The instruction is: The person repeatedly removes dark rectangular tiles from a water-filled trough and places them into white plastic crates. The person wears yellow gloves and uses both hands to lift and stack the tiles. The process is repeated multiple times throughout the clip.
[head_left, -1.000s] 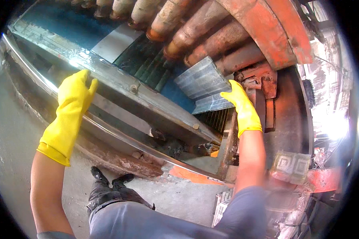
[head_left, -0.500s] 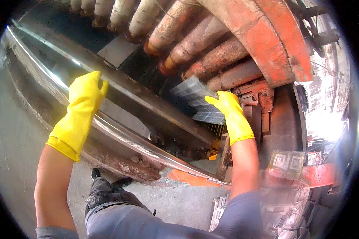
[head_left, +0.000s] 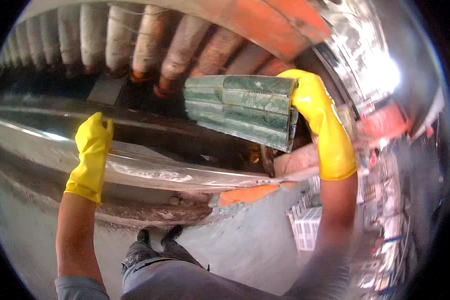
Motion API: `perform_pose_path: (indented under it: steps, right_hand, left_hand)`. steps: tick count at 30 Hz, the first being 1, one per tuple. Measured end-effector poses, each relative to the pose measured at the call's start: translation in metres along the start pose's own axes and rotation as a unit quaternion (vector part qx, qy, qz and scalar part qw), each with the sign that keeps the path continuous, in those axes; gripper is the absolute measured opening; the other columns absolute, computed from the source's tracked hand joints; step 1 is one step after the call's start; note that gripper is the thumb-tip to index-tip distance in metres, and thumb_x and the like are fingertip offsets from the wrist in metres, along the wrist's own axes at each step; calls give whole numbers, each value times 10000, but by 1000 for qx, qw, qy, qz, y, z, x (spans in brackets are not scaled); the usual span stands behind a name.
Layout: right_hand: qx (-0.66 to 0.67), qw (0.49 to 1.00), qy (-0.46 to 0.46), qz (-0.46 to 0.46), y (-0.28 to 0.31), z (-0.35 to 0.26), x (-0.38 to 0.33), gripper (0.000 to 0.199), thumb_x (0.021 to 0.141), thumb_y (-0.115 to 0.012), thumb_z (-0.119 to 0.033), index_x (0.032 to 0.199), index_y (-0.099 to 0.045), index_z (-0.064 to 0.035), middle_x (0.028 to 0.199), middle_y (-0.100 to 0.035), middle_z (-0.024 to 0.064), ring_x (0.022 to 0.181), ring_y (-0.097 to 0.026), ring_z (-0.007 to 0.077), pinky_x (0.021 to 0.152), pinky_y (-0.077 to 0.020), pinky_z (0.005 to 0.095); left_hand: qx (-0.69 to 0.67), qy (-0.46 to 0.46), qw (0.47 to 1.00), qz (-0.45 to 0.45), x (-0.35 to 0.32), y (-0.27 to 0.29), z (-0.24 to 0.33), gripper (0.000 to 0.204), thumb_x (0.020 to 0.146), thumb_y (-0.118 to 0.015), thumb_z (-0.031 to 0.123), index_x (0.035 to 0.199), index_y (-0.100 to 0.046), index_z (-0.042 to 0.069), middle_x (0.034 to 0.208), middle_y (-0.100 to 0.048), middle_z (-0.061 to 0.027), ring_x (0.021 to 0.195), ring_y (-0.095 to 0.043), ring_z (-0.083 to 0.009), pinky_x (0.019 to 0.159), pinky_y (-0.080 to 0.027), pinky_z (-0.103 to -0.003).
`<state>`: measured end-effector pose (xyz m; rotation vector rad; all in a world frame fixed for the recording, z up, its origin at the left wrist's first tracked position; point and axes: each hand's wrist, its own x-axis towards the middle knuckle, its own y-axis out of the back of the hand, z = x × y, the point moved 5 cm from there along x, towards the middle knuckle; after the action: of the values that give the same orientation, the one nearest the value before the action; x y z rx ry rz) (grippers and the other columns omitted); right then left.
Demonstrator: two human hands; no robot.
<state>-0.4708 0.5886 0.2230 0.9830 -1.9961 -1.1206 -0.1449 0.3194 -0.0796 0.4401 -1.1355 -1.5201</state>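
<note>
The person's right hand, in a yellow rubber glove, pinches the right end of a dark green, ribbed, rectangular panel; some of its fingertips are hidden there. The panel reaches leftward from that hand, raised over a dark trough, and covers part of what lies behind it. The left hand, gloved alike, is curled above a shiny curved metal rail, its fingertips turned away; whether they press together or touch anything cannot be told. The trough's depths beyond both hands are too dark to make out.

Farther off stands a row of stained brown cylindrical pipes, cut off at the far left, below an orange-red curved metal beam. Nearer than the hands spreads a smooth grey floor. Below the right hand sits a white patterned box; clutter beyond it blurs.
</note>
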Motion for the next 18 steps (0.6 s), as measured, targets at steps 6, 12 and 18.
perform_pose_path:
  steps: [6,12,18]
  right_hand:
    - [-28,987,-129,89,61,1,-140,293,798,-774,6,1089,-771,-31,937,-795,81,839,-712,143,764,-560,312]
    - [-141,985,-99,-19,63,-9,-279,359,729,-727,8,1076,-774,-73,1008,-771,123,945,-735,279,836,-568,366]
    - [-212,941,-246,-93,29,53,-430,265,798,-756,-234,1052,-771,-159,1006,-749,119,975,-711,343,853,-571,437]
  left_hand:
    - [17,-59,998,-23,-2,-6,17,511,973,-653,465,1282,-679,59,1223,-724,-198,1154,-670,-398,978,-525,-491]
    - [-24,-80,992,-96,13,-15,2,590,1027,-587,487,1395,-622,27,1412,-639,-212,1314,-592,-396,1097,-461,-457]
    - [-62,-145,984,-86,22,-18,10,575,1060,-564,461,1386,-619,-10,1399,-647,-227,1286,-615,-391,1101,-453,-418]
